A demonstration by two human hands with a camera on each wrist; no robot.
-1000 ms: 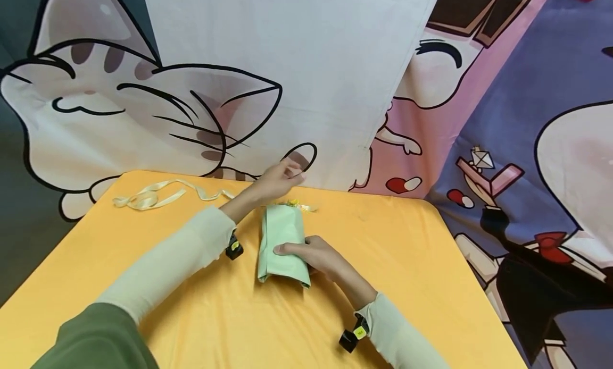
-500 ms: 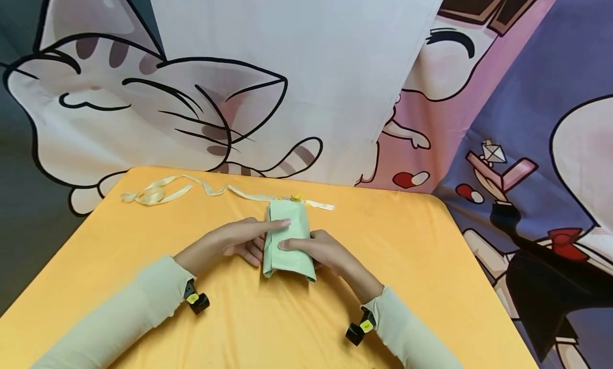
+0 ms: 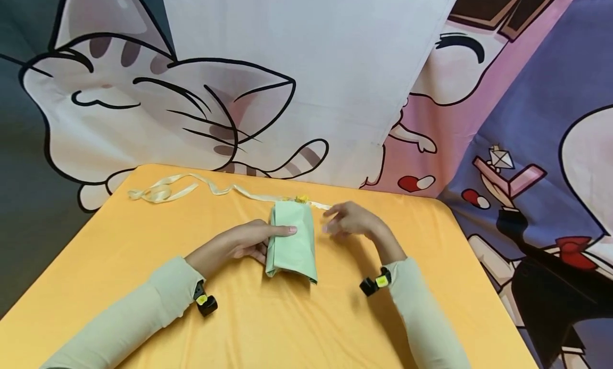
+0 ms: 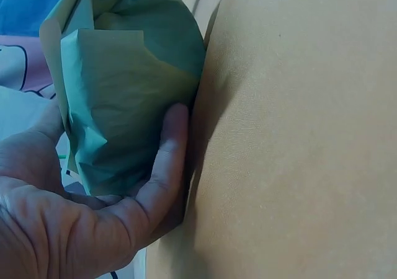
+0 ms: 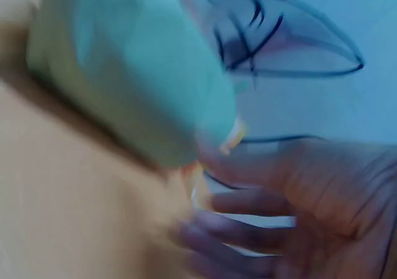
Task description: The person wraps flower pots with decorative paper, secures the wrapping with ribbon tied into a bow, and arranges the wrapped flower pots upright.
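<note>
A mint-green paper-wrapped bundle (image 3: 293, 254), folded at its near end, is held in my left hand (image 3: 246, 238). The thumb lies across its top, and in the left wrist view the fingers (image 4: 167, 158) curl round its side and under it. Small yellow flower-like bits (image 3: 301, 199) show at the far end. My right hand (image 3: 351, 220) is off the bundle, to its right, with fingers loosely bent and holding nothing; it blurs in the right wrist view. Its fingertips are near the end of a cream ribbon (image 3: 249, 194), which runs behind the bundle's far end.
The ribbon's other end lies loosely looped (image 3: 160, 193) at the table's back left. A yellow cloth (image 3: 191, 337) covers the table. Behind it hangs a printed curtain (image 3: 345, 82) with a cartoon cat and figures.
The left hand came back from the far side and took hold of the bundle. The right hand let go of it and moved up and right, toward the ribbon's end.
</note>
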